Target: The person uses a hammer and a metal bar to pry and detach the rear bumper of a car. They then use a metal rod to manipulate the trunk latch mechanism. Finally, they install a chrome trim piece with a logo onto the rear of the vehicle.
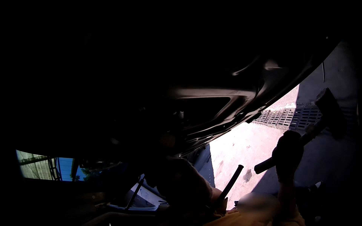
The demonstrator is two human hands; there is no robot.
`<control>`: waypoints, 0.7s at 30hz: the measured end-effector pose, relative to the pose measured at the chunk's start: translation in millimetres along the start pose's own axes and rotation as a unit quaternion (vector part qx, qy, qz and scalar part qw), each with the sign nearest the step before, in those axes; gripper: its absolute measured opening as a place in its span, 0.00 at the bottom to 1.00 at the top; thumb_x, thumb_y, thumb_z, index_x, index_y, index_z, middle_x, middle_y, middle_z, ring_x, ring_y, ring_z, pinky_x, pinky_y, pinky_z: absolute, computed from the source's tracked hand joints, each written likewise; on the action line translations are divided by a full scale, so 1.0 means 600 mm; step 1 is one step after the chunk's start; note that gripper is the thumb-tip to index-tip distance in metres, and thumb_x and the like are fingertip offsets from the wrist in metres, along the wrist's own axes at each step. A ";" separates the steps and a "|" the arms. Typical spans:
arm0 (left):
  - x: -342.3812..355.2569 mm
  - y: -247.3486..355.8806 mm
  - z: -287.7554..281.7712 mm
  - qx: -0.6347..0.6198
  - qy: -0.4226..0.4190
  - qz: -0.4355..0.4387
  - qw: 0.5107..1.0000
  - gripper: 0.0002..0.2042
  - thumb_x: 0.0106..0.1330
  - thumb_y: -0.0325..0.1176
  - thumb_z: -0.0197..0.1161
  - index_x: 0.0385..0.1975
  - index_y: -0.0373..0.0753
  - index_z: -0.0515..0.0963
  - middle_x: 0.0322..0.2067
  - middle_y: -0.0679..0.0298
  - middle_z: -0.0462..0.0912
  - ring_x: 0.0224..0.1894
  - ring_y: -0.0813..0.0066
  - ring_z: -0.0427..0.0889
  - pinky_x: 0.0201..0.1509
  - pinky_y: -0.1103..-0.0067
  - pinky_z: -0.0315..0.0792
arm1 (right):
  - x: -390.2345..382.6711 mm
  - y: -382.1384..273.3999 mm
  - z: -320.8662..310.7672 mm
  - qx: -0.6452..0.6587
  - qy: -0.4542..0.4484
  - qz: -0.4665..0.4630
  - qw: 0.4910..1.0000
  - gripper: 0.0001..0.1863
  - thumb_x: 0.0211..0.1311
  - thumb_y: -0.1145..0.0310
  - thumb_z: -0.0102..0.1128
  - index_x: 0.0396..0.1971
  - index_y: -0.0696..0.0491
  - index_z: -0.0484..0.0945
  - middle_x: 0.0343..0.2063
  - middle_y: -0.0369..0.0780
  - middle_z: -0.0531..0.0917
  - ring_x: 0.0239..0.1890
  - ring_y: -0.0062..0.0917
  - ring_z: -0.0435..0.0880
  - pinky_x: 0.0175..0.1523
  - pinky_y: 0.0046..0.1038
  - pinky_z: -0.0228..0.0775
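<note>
The right hand's [288, 152] fingers were wrapped round the hammer [316, 129] at mid-handle, right of the frame; the left arm [184, 177] reached into lower-centre shadow, its fingers' state impossible to tell. Short, controlled swings clear of the dark curved panel [211, 92] seemed wise. Sunlit floor [233, 150] met a slotted drain grate [286, 117] at right.

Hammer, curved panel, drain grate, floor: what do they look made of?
Hammer: too shadowed to settle; the head could be metal or rubber, the handle wood or metal.
Curved panel: probably painted sheet metal, smooth and glossy, by its moulded contours and highlights.
Drain grate: possibly cast metal, judging by the rows of slots.
Floor: likely concrete, matte, given its pale, stained surface.
</note>
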State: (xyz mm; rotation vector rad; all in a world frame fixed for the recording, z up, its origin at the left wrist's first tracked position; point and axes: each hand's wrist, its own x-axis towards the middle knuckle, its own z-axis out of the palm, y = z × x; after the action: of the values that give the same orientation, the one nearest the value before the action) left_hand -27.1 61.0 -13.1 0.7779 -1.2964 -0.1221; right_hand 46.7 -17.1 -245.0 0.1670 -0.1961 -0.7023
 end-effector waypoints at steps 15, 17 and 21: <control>-0.022 0.037 0.020 0.077 -0.014 -0.031 0.996 0.18 0.80 0.50 0.44 0.44 0.42 0.75 0.28 0.69 0.78 0.23 0.83 0.74 0.23 0.84 0.70 | -0.018 0.028 -0.030 0.046 -0.076 -0.066 0.994 0.14 0.78 0.63 0.54 0.53 0.55 0.71 0.26 0.33 0.74 0.21 0.13 0.74 0.22 0.15 0.72; -0.022 0.027 0.011 0.046 -0.018 -0.036 0.998 0.18 0.80 0.50 0.44 0.44 0.42 0.75 0.28 0.69 0.78 0.23 0.83 0.74 0.23 0.84 0.70 | -0.021 -0.003 -0.023 0.071 -0.048 -0.077 0.993 0.07 0.74 0.70 0.56 0.46 0.55 0.72 0.23 0.33 0.73 0.19 0.14 0.73 0.20 0.17 0.69; -0.030 0.011 0.016 0.036 -0.027 -0.042 0.998 0.18 0.80 0.50 0.44 0.44 0.42 0.75 0.29 0.69 0.78 0.23 0.83 0.74 0.23 0.84 0.70 | -0.026 -0.020 -0.010 -0.026 0.034 -0.118 0.992 0.03 0.73 0.73 0.56 0.42 0.54 0.72 0.21 0.32 0.71 0.16 0.13 0.71 0.18 0.17 0.67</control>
State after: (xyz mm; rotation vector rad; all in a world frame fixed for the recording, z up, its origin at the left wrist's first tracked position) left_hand -43.2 70.5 -23.7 0.8959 -1.3254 -0.1662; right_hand 29.0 -15.2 -255.4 0.1656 -0.0930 -0.9350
